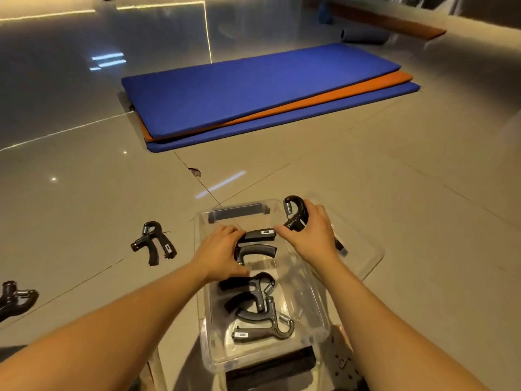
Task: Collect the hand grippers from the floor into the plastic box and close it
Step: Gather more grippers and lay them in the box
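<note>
Nearest you, the clear plastic box [318,320] sits on the tiled floor [366,193], open on top. Two black hand grippers lie in its near half: one [263,330] with its spring at the right and counter handle pointing left, another [249,292] just beyond it, overlapping.

Your left hand [218,253] is over the box's middle, fingers curled around the head of a third hand gripper [256,245]; its handles stick out to the right, inside the box. Closed grip on it.

Your right hand [308,235] is at the far right rim of the box, closed around the handles of a fourth hand gripper [294,211]; its spring and curved top poke up past the fingers, over the box's far corner. The two hands are close, thumb tips nearly meeting above the left one's gripper.

The clear lid [363,249] lies flat on the floor under and right of the box, partly hidden by your right wrist.

Left of the box, well apart from both hands, one loose gripper [153,242] lies on the floor. Another [15,299] sits at the left frame edge, cut off.

Farther out, stacked exercise mats [253,91], blue over orange over blue.
</note>
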The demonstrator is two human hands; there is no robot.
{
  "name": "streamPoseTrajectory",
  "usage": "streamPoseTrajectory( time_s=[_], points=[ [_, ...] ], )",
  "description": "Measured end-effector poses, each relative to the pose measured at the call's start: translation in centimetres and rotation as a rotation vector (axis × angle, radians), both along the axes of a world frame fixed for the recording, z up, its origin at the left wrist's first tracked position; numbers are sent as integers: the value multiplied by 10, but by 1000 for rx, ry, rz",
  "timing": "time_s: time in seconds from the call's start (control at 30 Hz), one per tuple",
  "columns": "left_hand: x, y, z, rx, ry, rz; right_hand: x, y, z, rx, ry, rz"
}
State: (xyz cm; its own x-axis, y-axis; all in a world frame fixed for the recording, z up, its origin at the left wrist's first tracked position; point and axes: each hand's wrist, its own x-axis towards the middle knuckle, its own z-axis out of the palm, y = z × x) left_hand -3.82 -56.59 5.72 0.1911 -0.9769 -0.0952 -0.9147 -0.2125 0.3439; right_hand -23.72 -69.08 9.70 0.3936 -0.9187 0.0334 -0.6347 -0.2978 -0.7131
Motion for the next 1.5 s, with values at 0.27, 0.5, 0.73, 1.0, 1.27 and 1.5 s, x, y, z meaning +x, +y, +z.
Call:
streamPoseTrajectory(
  time_s=[0.27, 0.5, 0.73, 1.0, 1.27, 1.5],
  points=[
    [-1, -47, -32, 170, 59, 37, 5, -20, -34, -21, 20, -32],
    [-4, -47, -68, 268, -26, 84, 12, -28, -40, 1, -77, -58],
    [-15, -45, -87, 281, -77, 80, 18, -26, -40, -13, -117, -72],
    [-14, -42, -93, 273, -123, 113, 19, -23, -40, -22, -90, -65],
    [-22, -29, -81, 334, -24, 497, 24, -18, -40, -17, -55, -43],
    [-43, -12, -88, 311, 212, 775, 27, -14, -39, -21, -54, -45]
  ],
)
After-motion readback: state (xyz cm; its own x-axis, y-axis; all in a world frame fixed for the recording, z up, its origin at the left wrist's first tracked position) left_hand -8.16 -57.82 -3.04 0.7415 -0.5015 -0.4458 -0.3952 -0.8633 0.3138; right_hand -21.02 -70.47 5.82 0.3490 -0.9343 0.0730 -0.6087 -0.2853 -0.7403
